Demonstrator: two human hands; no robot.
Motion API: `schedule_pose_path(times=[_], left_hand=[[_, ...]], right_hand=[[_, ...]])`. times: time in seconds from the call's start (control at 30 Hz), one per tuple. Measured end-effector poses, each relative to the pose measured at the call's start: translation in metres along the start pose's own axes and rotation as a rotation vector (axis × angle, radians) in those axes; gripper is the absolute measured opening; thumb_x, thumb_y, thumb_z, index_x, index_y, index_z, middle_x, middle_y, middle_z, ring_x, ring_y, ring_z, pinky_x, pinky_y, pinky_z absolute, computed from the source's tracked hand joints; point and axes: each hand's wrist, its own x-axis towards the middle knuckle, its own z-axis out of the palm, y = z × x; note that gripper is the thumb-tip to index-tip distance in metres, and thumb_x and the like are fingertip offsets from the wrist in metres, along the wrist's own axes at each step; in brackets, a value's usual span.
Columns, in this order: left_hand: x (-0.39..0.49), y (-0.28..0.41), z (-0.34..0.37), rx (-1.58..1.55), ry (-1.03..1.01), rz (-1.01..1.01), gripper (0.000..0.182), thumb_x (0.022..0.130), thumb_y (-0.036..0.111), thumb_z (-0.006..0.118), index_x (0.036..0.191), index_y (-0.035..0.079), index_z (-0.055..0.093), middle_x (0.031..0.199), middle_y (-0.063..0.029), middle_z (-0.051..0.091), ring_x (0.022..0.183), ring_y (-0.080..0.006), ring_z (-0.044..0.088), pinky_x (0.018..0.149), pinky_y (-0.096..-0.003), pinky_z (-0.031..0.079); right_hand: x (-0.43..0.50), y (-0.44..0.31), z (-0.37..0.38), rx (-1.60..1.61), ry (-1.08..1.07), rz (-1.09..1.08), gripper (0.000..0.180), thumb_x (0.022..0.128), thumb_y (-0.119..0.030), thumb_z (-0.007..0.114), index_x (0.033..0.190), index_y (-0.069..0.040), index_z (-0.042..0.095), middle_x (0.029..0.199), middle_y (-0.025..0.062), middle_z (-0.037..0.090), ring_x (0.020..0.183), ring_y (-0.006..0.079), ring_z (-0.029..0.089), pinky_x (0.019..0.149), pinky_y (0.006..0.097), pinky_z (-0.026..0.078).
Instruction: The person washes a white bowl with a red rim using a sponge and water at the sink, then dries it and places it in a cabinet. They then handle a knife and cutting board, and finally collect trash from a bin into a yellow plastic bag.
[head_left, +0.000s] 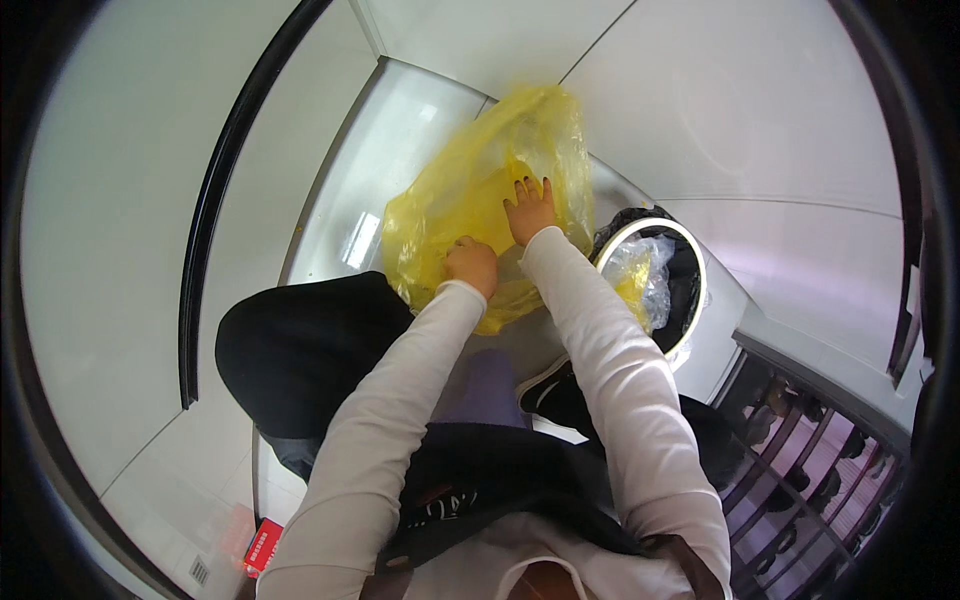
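Note:
A large translucent yellow plastic bag (450, 202) lies spread between me and the wall, its top edge slightly blurred. My left hand (472, 266) is on the lower part of the bag, fingers curled; whether it pinches the plastic is hard to see. My right hand (531, 211) rests on the bag with its fingers spread, up and to the right of the left one. Just right of my right hand stands a round bin with a white rim (706, 277) and a black liner. Crumpled clear and yellow plastic (637, 274) lies inside it.
White wall panels (750, 112) enclose the corner. A dark rack with bars (810, 465) holding dark objects stands at the lower right. A red box (264, 546) bearing writing is at the lower left. My knees and a dark shoe (551, 386) flank a purple surface (487, 386).

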Motion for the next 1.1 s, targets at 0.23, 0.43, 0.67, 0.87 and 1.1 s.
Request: schedule_pose_path(times=[0.23, 0.43, 0.67, 0.87, 1.1], left_hand=[[0.014, -0.017, 0.021, -0.003, -0.05, 0.195, 0.062, 0.074, 0.04, 0.069, 0.127, 0.014, 0.051, 0.124, -0.0111, 0.051, 0.114, -0.026, 0.05, 0.089, -0.0432, 0.045], [0.058, -0.074, -0.013, 0.407, -0.35, 0.254, 0.061, 0.07, 0.05, 0.068, 0.121, 0.018, 0.058, 0.126, -0.0095, 0.052, 0.12, -0.0258, 0.047, 0.106, -0.0491, 0.025], [0.098, -0.07, 0.015, 0.15, -0.195, 0.148, 0.042, 0.086, 0.028, 0.046, 0.124, 0.011, 0.054, 0.128, -0.0114, 0.052, 0.12, -0.0256, 0.047, 0.107, -0.0552, 0.018], [0.112, -0.062, 0.062, 0.329, -0.064, 0.146, 0.059, 0.08, 0.031, 0.06, 0.132, 0.008, 0.042, 0.127, -0.0162, 0.05, 0.117, -0.0333, 0.048, 0.103, -0.0549, 0.026], [0.121, -0.085, 0.071, 0.212, -0.006, 0.319, 0.07, 0.076, 0.034, 0.063, 0.133, 0.001, 0.038, 0.115, -0.0169, 0.058, 0.108, -0.035, 0.054, 0.097, -0.0468, 0.037]], right_hand=[[0.0, 0.024, 0.007, 0.062, -0.071, -0.078, 0.06, 0.078, -0.047, 0.063, 0.129, -0.018, 0.051, 0.138, 0.0172, 0.042, 0.129, 0.03, 0.037, 0.105, 0.0465, 0.024], [-0.001, -0.021, 0.02, -0.12, -0.339, -0.256, 0.039, 0.08, -0.04, 0.062, 0.105, -0.012, 0.067, 0.113, 0.0112, 0.061, 0.108, 0.027, 0.054, 0.091, 0.041, 0.036], [0.016, -0.044, 0.051, -0.168, 0.033, -0.024, 0.029, 0.084, -0.023, 0.055, 0.107, -0.011, 0.067, 0.123, 0.0128, 0.053, 0.114, 0.0309, 0.047, 0.093, 0.0439, 0.033], [0.039, -0.051, 0.065, -0.164, -0.189, -0.008, 0.044, 0.087, -0.023, 0.051, 0.129, -0.011, 0.05, 0.133, 0.0111, 0.043, 0.119, 0.0301, 0.041, 0.095, 0.0455, 0.031], [0.048, -0.044, 0.148, 0.035, 0.281, -0.055, 0.041, 0.087, -0.018, 0.049, 0.125, -0.004, 0.049, 0.132, 0.0136, 0.043, 0.12, 0.0334, 0.041, 0.101, 0.046, 0.031]])
